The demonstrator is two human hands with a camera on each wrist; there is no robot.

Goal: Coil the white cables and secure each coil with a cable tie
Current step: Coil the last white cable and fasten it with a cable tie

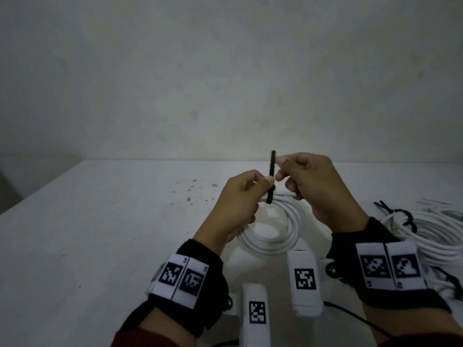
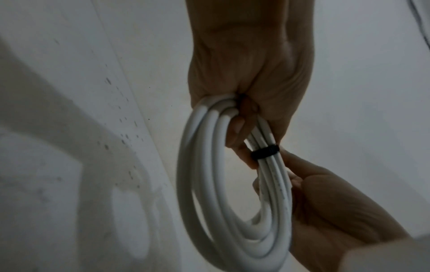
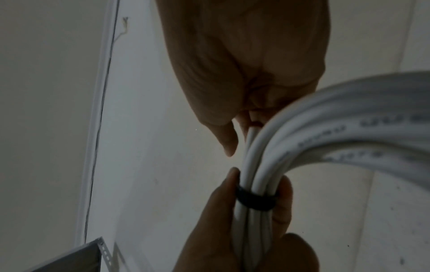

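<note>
Head view: my left hand (image 1: 240,196) grips the white cable coil (image 1: 275,231) above the bench (image 1: 100,234); my right hand (image 1: 313,186) pinches the black cable tie (image 1: 271,176), its tail upright. Wrist views: tie wraps the coil's strands.

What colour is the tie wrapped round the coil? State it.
Black. The cable tie bands the white coil, clearest in the right wrist view.

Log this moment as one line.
left hand: grips white cable coil | right hand: pinches black cable tie | tie: looped round coil
</note>
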